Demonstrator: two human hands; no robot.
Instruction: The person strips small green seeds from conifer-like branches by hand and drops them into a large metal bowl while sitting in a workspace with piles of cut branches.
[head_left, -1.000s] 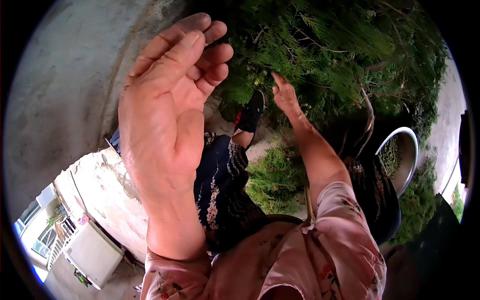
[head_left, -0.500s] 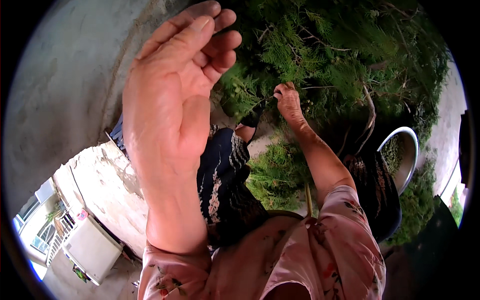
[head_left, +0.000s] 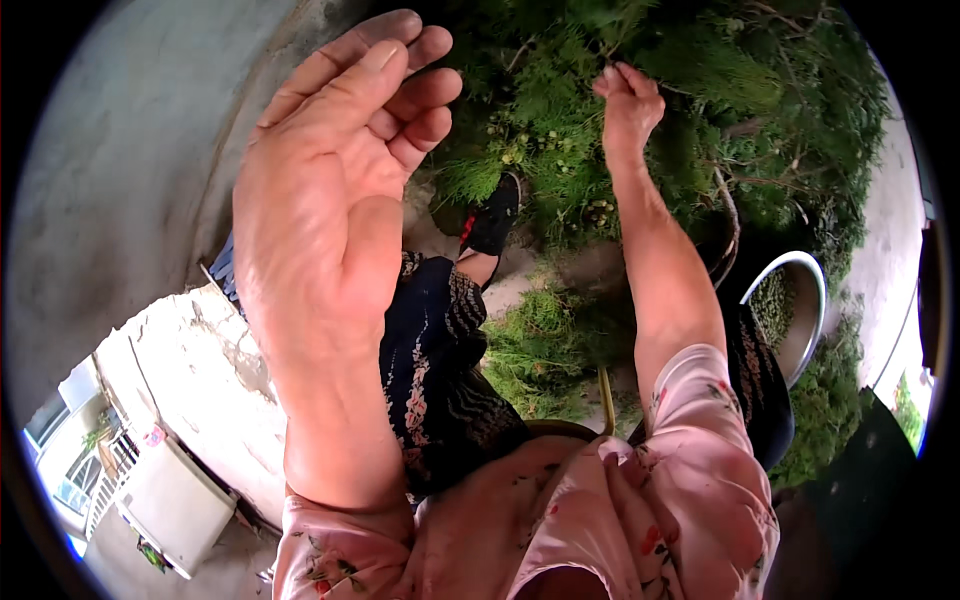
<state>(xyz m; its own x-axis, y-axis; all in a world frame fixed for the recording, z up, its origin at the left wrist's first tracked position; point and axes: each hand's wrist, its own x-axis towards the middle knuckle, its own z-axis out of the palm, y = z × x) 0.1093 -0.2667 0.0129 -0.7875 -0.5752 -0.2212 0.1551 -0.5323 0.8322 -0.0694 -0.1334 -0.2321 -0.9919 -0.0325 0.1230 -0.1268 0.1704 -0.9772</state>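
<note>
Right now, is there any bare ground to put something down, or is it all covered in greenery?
Bare grey concrete ground lies open left of the raised left hand. A small bare patch sits by the black shoe. Around the right hand the feathery green branches crowd thickly; the round metal bowl already holds greens.

Shiny metal bowl (head_left: 800,310), feathery foliage (head_left: 560,150)

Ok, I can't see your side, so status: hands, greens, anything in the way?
Left hand raised, open, empty. Right hand pinched on a sprig of the green branches. Metal bowl of cuttings at right. Nothing blocking.
</note>
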